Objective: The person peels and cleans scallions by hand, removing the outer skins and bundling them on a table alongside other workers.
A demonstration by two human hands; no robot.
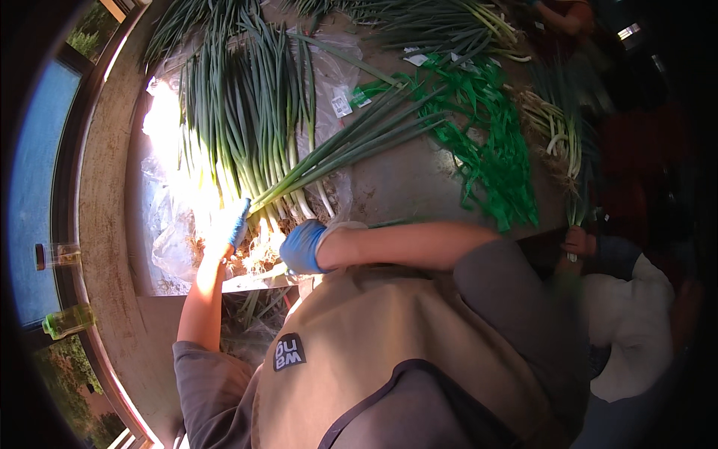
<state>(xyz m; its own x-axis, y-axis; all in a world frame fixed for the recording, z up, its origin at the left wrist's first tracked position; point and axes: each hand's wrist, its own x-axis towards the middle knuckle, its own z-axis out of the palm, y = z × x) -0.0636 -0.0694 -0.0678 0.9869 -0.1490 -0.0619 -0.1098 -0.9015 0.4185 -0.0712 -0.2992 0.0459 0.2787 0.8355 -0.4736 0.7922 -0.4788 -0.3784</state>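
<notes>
My left hand (238, 225), in a blue glove, grips a few long green onions (336, 149) near their white ends. Their dark leaves slant up to the right across the table. My right hand (303, 247), also in a blue glove, is curled low at the near edge of the table, beside the roots (255, 250). A pale strip (272, 273) shows just below it, and whether the fingers hold it I cannot tell. Beyond both hands a wide row of green onions (241, 112) lies with roots towards me. Strong sunlight washes out the left side.
Plastic sheeting (168, 244) lies under the onions. A heap of green ribbons (493, 151) with tags spreads at right. More onions (443, 28) lie at the far side. At right another person's hand (578, 241) holds an onion bunch. Two bottles (67, 321) stand by the window.
</notes>
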